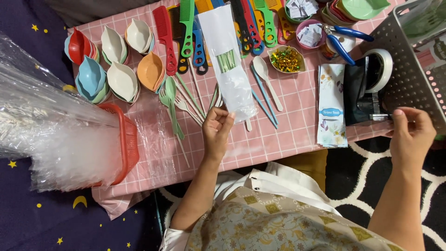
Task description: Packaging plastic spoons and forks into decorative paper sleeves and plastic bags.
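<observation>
The left hand [216, 128] is at the centre of the low table covered in pink checked cloth [278, 135], fingers and thumb pinched on the lower corner of a long clear cellophane sleeve with a white backing [227, 60]. The sleeve lies flat, running from the hand up toward the far edge, and pale green cutlery [226, 60] shows through its middle. Over on the other side, the right hand [411, 132] hovers at the table's near right corner, fingertips drawn together at the cutting end of a black tape dispenser carrying a white roll of tape [371, 88]; whether a strip of tape sits between those fingertips, the picture does not tell.

Just left of the sleeve lie loose pastel forks and spoons [179, 102], and just right of it a cream plastic spoon [265, 79] beside thin blue sticks. Along the far edge runs a row of bright plastic combs [186, 32] in red, green, blue and black. Stacks of leaf-shaped pastel bowls [116, 65] fill the far left. A red plastic basket [123, 139] at the near left holds a fat bundle of clear bags [51, 125]. A small dish of gold and green twist ties [285, 59] sits right of the spoon, blue-handled pliers [346, 39] beyond it, a floral printed packet [331, 104] beside the dispenser, and a grey perforated basket [409, 69] at the far right.
</observation>
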